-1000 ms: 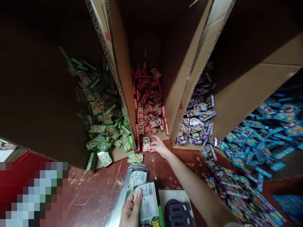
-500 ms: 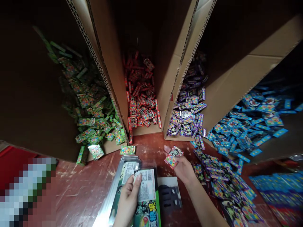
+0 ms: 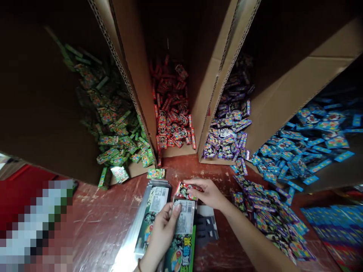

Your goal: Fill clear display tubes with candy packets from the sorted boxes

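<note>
My left hand (image 3: 167, 226) grips a printed plastic bag (image 3: 183, 217) near its upper end, thumb on top of its white label. A second printed bag (image 3: 159, 198) lies beneath and to the left, on a shiny metal tray (image 3: 167, 184). My right hand (image 3: 208, 192) pinches a small red candy packet (image 3: 184, 190) just above the bag's upper end. Whether the packet reaches inside the bag's mouth I cannot tell. To the right of the bag lies a flat piece with dark markings (image 3: 207, 226), partly covered.
Tall cardboard boxes (image 3: 218, 71) stand ahead, holding green (image 3: 121, 145), red (image 3: 174, 126), purple (image 3: 227, 139) and blue packets (image 3: 286, 145). Loose purple packets (image 3: 269, 211) are heaped at the right. One green packet (image 3: 155, 173) lies on the red tabletop (image 3: 93, 219). Stacked packets (image 3: 337, 226) sit at far right.
My right hand has moved left with the red candy packet, from beside the boxes to the bag's upper end. My left hand and the bag have shifted slightly right in view.
</note>
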{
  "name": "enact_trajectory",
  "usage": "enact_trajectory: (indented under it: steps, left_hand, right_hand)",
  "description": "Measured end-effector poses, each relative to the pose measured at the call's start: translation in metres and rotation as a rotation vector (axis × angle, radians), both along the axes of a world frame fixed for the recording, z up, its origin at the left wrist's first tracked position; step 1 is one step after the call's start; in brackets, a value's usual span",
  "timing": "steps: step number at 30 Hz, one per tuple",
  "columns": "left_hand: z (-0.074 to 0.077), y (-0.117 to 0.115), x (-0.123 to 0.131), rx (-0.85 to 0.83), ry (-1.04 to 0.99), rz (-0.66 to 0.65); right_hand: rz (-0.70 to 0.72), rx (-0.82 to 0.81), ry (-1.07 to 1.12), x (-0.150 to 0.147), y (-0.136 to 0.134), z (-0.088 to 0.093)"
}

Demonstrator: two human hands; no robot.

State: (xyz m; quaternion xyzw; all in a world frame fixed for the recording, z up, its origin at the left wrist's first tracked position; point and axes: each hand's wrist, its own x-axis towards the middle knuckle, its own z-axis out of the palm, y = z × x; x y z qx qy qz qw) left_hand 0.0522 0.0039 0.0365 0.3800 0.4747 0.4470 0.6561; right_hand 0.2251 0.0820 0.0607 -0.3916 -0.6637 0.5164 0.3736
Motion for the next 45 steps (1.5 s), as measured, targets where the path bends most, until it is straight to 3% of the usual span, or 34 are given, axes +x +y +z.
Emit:
enact_trajectory:
  steps: [3,6,8,11,13,16,23,27,32,35,40,43,45]
  left_hand:
    - [-0.006,-0.003,0.0,-0.005,0.031,0.004]
    - [-0.005,-0.006,0.0,-0.01,0.041,-0.005]
    - [-0.001,-0.008,-0.001,0.003,0.037,-0.038]
    - [0.007,-0.01,0.0,0.039,0.018,-0.113]
    - [0.011,-0.012,0.001,0.055,0.016,-0.152]
    - [0.011,-0.012,0.005,0.08,0.064,-0.156]
    - [0.007,-0.011,0.005,0.063,0.131,-0.085]
    - [0.01,-0.012,0.005,0.07,0.132,-0.073]
    - [0.008,-0.013,0.008,0.072,0.13,-0.099]
    - [0.008,-0.012,0.005,0.073,0.124,-0.071]
    - [0.007,-0.011,-0.013,-0.028,0.086,0.078]
    - [0.001,-0.014,-0.02,-0.068,0.046,0.133]
    - [-0.002,-0.016,-0.021,-0.086,0.01,0.156]
  right_hand:
    - [-0.011,-0.005,-0.024,0.003,-0.005,-0.004]
    - [0.007,0.025,-0.091,0.004,-0.002,0.006]
    - [0.127,0.062,-0.164,0.006,0.002,0.021]
    - [0.42,0.091,-0.246,0.012,0.008,0.047]
    - [0.519,0.117,-0.282,0.015,0.01,0.059]
    - [0.474,0.183,-0.32,0.014,0.009,0.061]
    - [0.368,0.17,-0.301,0.006,0.001,0.04]
    - [0.347,0.197,-0.308,0.01,0.004,0.047]
    - [0.443,0.178,-0.34,0.008,0.009,0.056]
    - [0.457,0.15,-0.289,-0.001,0.009,0.046]
    - [0.133,0.171,-0.093,-0.016,-0.01,0.007]
    - [0.168,0.173,-0.044,-0.023,-0.016,-0.012]
    - [0.099,0.186,-0.065,-0.034,-0.005,-0.019]
